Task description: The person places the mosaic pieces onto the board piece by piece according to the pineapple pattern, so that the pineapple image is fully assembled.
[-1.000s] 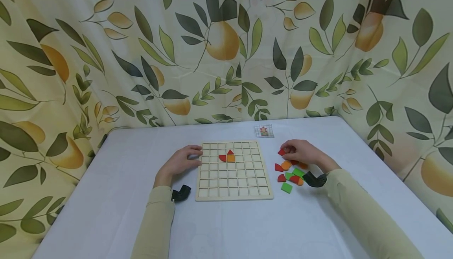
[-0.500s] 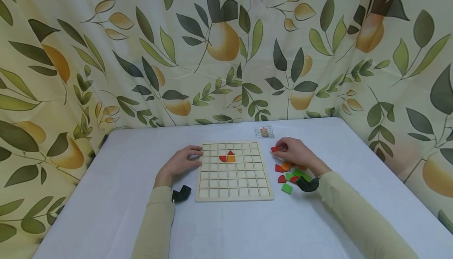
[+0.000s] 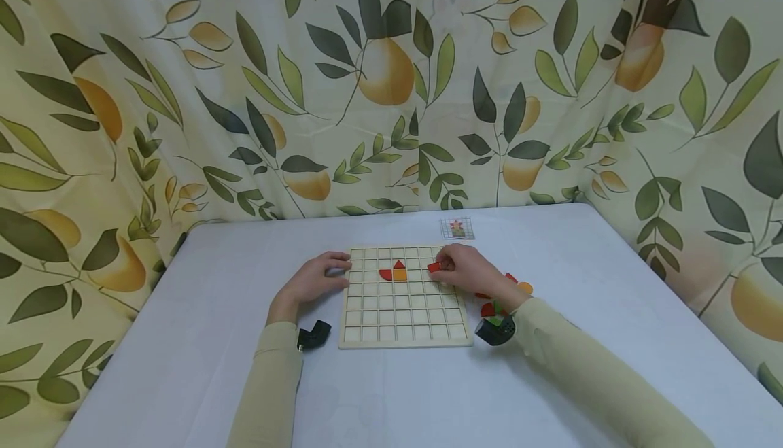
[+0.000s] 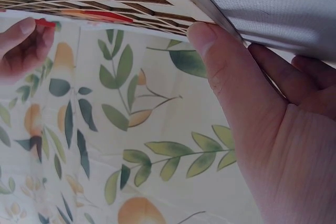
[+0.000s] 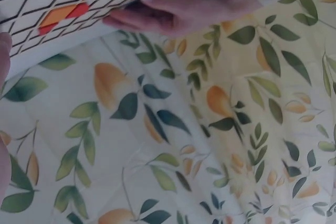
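A wooden grid board (image 3: 404, 319) lies on the white table. Three pieces sit in its upper cells: a red triangle (image 3: 398, 264), a red quarter-round (image 3: 385, 274) and an orange square (image 3: 399, 274). My right hand (image 3: 460, 270) is over the board's upper right cells and pinches a red piece (image 3: 433, 267) at its fingertips. My left hand (image 3: 313, 279) rests on the board's left edge, thumb on the frame (image 4: 210, 19). In the left wrist view the red piece (image 4: 45, 23) shows at the other hand's fingertips.
Loose red, orange and green pieces (image 3: 510, 283) lie right of the board, partly hidden by my right forearm. A small pattern card (image 3: 457, 228) lies behind the board. A leaf-and-pear print curtain (image 3: 391, 81) hangs around the table.
My right hand has lifted a red piece from the loose pile and carried it left, over the board's upper right cells. The left hand has stayed at the board's edge.
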### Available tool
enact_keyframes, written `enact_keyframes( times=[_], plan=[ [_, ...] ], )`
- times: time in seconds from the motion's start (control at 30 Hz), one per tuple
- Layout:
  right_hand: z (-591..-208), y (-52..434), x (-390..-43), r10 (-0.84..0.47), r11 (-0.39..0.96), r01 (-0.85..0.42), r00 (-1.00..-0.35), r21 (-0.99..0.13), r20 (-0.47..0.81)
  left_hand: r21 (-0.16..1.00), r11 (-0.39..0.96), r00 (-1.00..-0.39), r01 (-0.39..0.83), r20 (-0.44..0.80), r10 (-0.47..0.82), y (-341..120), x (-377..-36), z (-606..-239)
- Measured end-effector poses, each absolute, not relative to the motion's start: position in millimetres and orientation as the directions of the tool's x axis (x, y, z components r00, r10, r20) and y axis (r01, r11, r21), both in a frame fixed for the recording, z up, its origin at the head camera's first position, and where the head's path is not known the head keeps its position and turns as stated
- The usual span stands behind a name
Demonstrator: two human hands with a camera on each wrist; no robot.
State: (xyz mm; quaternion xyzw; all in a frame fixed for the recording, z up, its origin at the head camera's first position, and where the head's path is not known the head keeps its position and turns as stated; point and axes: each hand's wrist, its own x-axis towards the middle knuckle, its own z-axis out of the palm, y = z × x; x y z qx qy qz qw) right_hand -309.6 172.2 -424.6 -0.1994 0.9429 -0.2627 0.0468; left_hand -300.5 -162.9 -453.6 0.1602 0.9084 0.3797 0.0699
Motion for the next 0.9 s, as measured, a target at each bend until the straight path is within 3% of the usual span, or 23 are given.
enact_keyframes(
  times=[0.33,0.9],
  plan=[
    [-429.4,148.7,-307.9,-0.449,0.771,-0.421,-0.892,-0.478,0.060,0.703,0.671,-0.940,0.237,-0.009,0.342,-162.2,-301.2,-456.0],
    [-430.4,133.6,-307.9,-0.450,0.773,-0.428,-0.890,-0.469,0.070,0.697,0.674,-0.937,0.245,-0.007,0.348,-163.8,-301.1,-453.6]
  ],
)
